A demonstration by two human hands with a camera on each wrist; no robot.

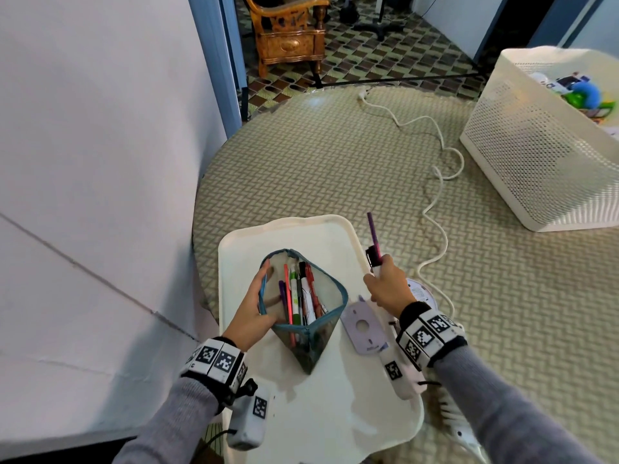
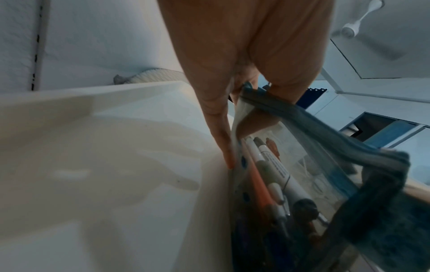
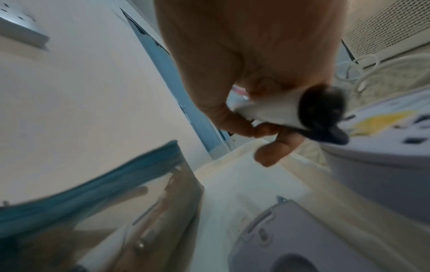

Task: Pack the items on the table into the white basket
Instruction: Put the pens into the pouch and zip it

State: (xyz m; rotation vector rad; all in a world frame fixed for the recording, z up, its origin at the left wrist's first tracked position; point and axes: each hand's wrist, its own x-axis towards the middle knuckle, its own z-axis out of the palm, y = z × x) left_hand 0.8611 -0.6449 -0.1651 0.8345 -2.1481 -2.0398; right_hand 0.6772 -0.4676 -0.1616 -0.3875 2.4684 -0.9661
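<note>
On the white plastic tray [image 1: 301, 232] at the near edge of the round table [image 1: 335, 169] with its woven-pattern cover, a clear pencil pouch with teal trim [image 1: 303, 308] stands open, mouth up, with pens and markers [image 1: 296, 296] packed upright inside. The left hand [image 1: 254, 306] grips the pouch's left rim, thumb inside the opening and fingers [image 2: 221, 139] pressed along the outer wall, as the left wrist view shows. The right hand [image 1: 385, 284], just right of the pouch over the tray's right edge, is clenched around a white marker with a black cap [image 1: 373, 259] and a slim purple pen [image 1: 372, 234], both pointing up and away from the person; the right wrist view shows the marker [image 3: 274, 108] pinched between thumb and curled fingers. Between the pouch and that hand a flat lilac plastic piece with a round hole [image 1: 363, 326] lies on the tray, and a round white item [image 1: 420, 291] sits partly hidden behind the right wrist; what it is cannot be told. A white cable [image 1: 435, 182] snakes across the table between the tray and the white perforated basket [image 1: 536, 152], which stands at the far right, well apart from both hands, with colourful items [image 1: 582, 92] already inside. A pale wall panel [image 1: 100, 128] closes in the left side, and a carved wooden chair [image 1: 288, 31] stands on patterned floor tiles beyond the table.
</note>
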